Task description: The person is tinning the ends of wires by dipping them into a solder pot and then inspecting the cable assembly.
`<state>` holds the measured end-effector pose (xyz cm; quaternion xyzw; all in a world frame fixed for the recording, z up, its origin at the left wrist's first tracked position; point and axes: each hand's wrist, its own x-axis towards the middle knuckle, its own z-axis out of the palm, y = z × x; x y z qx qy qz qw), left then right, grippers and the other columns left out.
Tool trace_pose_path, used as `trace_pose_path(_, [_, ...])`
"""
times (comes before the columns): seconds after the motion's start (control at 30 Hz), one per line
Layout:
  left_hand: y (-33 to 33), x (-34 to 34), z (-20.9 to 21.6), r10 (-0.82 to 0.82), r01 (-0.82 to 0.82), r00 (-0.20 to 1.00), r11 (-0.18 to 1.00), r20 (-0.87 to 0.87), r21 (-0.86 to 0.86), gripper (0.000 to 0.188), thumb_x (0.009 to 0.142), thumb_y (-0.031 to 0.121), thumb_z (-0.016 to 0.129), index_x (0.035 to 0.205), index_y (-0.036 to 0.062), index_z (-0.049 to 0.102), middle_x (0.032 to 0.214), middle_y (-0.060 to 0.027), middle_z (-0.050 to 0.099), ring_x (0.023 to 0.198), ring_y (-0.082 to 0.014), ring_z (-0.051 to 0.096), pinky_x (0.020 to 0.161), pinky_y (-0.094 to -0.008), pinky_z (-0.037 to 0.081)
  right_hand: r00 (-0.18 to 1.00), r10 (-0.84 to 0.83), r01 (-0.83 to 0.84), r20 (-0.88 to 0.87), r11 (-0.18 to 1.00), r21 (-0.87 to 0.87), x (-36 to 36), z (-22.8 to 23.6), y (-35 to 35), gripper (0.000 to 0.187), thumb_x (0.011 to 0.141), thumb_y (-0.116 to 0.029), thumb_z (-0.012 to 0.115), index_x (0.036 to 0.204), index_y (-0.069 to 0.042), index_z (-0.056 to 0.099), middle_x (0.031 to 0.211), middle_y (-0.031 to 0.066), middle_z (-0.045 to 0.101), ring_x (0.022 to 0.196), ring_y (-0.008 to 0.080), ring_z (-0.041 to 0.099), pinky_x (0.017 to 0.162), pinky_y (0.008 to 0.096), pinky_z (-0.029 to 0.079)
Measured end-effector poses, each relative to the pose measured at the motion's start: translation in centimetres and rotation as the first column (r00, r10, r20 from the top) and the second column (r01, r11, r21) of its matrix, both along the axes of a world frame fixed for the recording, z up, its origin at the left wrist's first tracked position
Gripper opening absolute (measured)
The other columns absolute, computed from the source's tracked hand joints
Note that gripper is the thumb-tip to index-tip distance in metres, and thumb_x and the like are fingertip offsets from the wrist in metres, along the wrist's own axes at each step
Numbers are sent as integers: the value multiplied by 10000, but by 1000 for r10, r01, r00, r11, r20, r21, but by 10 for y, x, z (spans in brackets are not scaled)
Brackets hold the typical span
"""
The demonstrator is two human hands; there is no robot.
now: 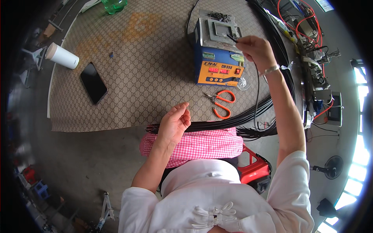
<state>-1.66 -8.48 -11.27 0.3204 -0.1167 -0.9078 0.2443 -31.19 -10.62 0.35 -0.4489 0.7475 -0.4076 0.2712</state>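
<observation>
My right hand (256, 50) pinches a black cable (257, 97), and the cable's end points over the open metal well of a solder pot (211, 29). The pot is a blue box with an orange front panel and red digital displays. From the hand the cable hangs down toward the table's near edge. My left hand (175, 122) hovers by that edge, its fingers curled together and nothing visible in them. Small cutters with orange handles (222, 104) lie on the table between the left hand and the pot.
A bundle of black cables (217, 125) runs along the near edge and up the right side. On the patterned table cover (128, 89) are a black phone (93, 83), a white tumbler (62, 56) and a green bottle (114, 5). A small clear round dish (242, 84) sits beside the pot.
</observation>
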Motion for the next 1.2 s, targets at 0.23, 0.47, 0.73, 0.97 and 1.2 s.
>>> trace_pose_path(0.23, [7, -8, 15, -48, 44, 998, 991, -30, -129, 146, 863, 127, 537, 989, 57, 560, 735, 2, 547, 653, -76, 515, 604, -209, 419, 765, 196, -20, 613, 959, -282, 22, -4, 53, 102, 772, -29, 641, 861, 5, 604, 699, 27, 583, 539, 55, 488, 463, 163, 390])
trace_pose_path(0.47, [21, -18, 38, -77, 73, 997, 973, -11, -221, 141, 847, 112, 558, 976, 54, 559, 735, -2, 552, 644, -73, 516, 603, -203, 422, 652, 299, -11, 697, 923, -386, 38, -8, 93, 76, 773, -1, 629, 842, -18, 604, 689, 18, 572, 543, 68, 492, 478, 175, 395])
trace_pose_path(0.73, [38, -26, 53, -122, 117, 993, 946, 5, -303, 148, 838, 104, 567, 974, 44, 557, 744, -11, 551, 653, -79, 510, 612, -207, 420, 678, 265, 20, 686, 926, -378, 51, -8, 128, 87, 777, -9, 621, 855, -31, 590, 709, 7, 554, 561, 73, 459, 484, 197, 355])
trace_pose_path(0.97, [51, -31, 61, -148, 147, 989, 937, 21, -317, 156, 840, 102, 564, 983, 41, 561, 747, -9, 550, 671, -79, 508, 623, -207, 421, 621, 230, 84, 749, 931, -356, 54, -7, 151, 79, 782, -21, 623, 856, -15, 596, 692, 11, 557, 553, 69, 477, 478, 186, 379])
trace_pose_path(1.2, [62, -36, 61, -176, 183, 983, 932, 49, -314, 152, 841, 101, 561, 985, 50, 567, 750, -1, 554, 673, -79, 509, 638, -209, 427, 602, 225, 99, 766, 931, -352, 49, -13, 176, 76, 813, -36, 587, 887, -19, 576, 704, 31, 558, 567, 81, 472, 481, 199, 366])
